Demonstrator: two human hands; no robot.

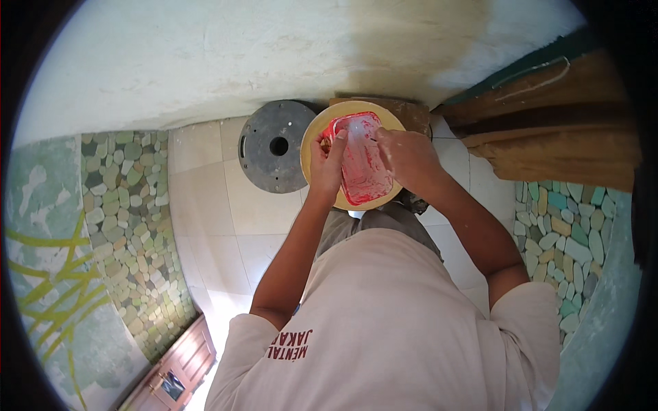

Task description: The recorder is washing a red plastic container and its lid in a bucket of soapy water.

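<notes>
Red tray [367, 164] spans the yellow disc [318, 122], from far edge nearly to near edge. Left hand [327, 164] grips the tray's left rim, probably to steady it; right hand [411, 157] curls at the right rim, holding what, I can't tell.
</notes>
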